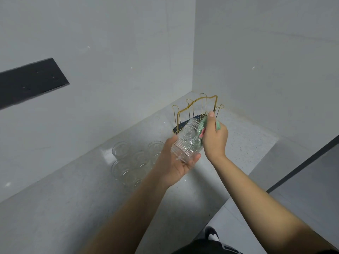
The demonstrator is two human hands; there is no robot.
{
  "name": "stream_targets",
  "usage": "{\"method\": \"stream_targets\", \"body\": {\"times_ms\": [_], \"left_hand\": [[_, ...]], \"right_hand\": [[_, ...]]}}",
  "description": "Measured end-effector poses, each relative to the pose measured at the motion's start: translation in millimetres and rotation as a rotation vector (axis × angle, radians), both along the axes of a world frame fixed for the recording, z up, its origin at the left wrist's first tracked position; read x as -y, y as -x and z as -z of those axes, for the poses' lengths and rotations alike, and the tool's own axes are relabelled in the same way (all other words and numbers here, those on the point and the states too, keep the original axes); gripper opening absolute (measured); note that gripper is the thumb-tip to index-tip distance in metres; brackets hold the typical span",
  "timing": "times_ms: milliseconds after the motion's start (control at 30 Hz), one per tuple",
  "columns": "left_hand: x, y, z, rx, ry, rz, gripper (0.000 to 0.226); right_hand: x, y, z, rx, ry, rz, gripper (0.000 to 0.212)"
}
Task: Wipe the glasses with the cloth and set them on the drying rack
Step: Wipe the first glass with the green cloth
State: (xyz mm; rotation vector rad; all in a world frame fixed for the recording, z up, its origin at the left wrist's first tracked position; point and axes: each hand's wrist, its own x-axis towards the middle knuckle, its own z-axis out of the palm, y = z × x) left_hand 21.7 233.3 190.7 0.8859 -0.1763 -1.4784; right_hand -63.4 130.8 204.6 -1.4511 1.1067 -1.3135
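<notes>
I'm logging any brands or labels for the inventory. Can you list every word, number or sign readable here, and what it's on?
None: no readable text shows anywhere in this view.
The embossed glass held in the left hand carries only ribbed and medallion relief, no letters.
The green cloth in the right hand, the gold drying rack and the glasses on the counter show no labels.
The dark wall panel bears only small dots.

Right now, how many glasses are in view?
6, possibly more hidden: one glass held in the hands, and five clustered on the counter at.
</notes>
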Motion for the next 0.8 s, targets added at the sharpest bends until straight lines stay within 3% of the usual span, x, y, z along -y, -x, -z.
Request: {"method": "stream_targets", "body": {"times_ms": [67, 200, 233, 300, 333, 433, 467, 500, 600, 700, 767, 800], "left_hand": [[10, 0, 5, -0.036, -0.005, 0.039, 0.055], [37, 13, 10, 0.451, -0.049, -0.019, 0.082], [43, 13, 15, 0.596, -0.063, -0.042, 0.082], [56, 12, 18, 0.721, -0.095, -0.081, 0.066], [61, 9, 21, 0.649, -0.074, -0.054, 0.062], [77, 2, 14, 0.010, -0.023, -0.014, 0.058], [83, 4, 13, -0.129, -0.054, -0.008, 0.057], [90, 5, 15, -0.142, -0.085, 0.022, 0.057], [108, 13, 17, 0.184, -0.138, 0.072, 0.059], [121, 14, 25, 0.683, -0.191, 0.005, 0.067], [129, 9, 28, 0.754, -0.190, -0.031, 0.058], [133, 6, 28, 0.640, -0.188, -0.031, 0.052]], "right_hand": [[10, 0, 0, -0.009, 0.012, 0.003, 0.058], [40, 0, 3, -0.075, -0.131, 0.054, 0.059], [45, 1, 5, -0.083, -0.162, 0.056, 0.059], [57, 2, 9, -0.068, -0.188, 0.045, 0.057], [60, 3, 10, -0.060, -0.173, 0.031, 0.056], [72, 6, 15, -0.028, -0.071, -0.018, 0.053], [79, 6, 16, -0.025, -0.052, -0.028, 0.053], [87, 6, 17, -0.025, -0.052, -0.030, 0.052], [111, 3, 20, -0.063, -0.119, 0.023, 0.054], [129, -1, 25, -0.139, -0.168, 0.029, 0.057], [136, -2, 30, -0.149, -0.202, 0.012, 0.056], [140, -3, 33, -0.144, -0.201, 0.000, 0.055]]}}
